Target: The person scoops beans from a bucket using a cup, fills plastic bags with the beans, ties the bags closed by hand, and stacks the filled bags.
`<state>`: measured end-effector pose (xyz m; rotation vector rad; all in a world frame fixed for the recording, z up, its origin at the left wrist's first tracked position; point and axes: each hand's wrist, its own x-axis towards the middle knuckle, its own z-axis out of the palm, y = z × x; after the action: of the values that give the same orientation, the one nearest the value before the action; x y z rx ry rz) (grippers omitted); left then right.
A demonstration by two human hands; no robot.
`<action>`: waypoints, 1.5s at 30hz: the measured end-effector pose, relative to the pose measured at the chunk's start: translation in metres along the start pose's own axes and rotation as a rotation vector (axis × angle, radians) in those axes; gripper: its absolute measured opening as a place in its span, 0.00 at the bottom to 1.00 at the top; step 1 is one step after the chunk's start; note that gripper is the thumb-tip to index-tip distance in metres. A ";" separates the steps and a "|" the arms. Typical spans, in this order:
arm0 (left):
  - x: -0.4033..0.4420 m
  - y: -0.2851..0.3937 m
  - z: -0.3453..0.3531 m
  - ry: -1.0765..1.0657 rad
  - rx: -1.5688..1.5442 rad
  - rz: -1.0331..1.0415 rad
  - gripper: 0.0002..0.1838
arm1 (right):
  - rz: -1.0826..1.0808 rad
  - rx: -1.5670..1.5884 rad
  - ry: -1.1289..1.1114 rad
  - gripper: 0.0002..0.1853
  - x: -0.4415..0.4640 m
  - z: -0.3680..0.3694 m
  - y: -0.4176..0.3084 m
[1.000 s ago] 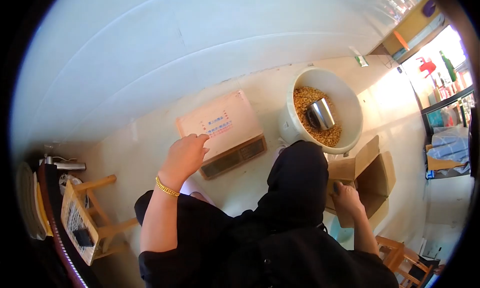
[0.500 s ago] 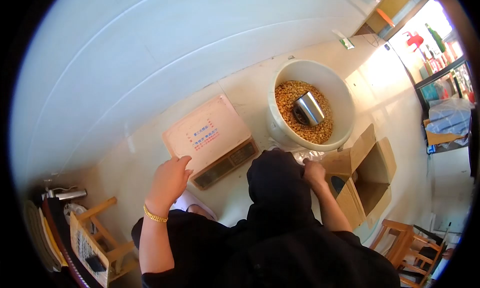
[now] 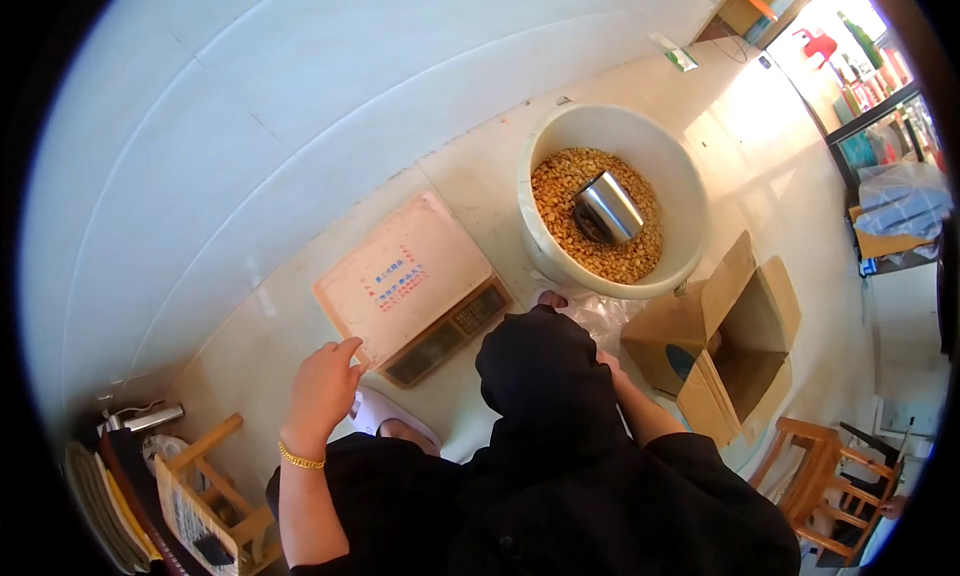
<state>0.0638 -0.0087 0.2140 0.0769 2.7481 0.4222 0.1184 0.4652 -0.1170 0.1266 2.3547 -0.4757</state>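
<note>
Left hand (image 3: pixel 325 381) loosely spread; right hand (image 3: pixel 611 370) part-hidden, grip undeterminable; clear plastic (image 3: pixel 603 318) could be torn if caught beneath tub (image 3: pixel 676 181).

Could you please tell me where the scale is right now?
In the head view, the scale is on the floor left of centre, between the left hand and the white tub.

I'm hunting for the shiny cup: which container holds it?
The round, pale tub: the cup lies inside on golden bits. The other is a brown box.
</note>
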 end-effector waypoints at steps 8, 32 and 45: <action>-0.001 0.003 -0.001 0.032 0.010 0.043 0.17 | -0.054 -0.012 0.268 0.17 -0.059 -0.072 -0.038; -0.001 -0.012 0.028 -0.109 0.062 -0.034 0.18 | 0.729 0.011 -0.044 0.33 -0.230 0.097 0.115; -0.002 -0.019 0.037 -0.191 0.058 -0.094 0.17 | 0.393 1.140 -0.450 0.24 -0.217 0.195 0.181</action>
<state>0.0786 -0.0164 0.1766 0.0025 2.5632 0.2942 0.4429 0.5695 -0.1565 0.8734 1.3331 -1.4047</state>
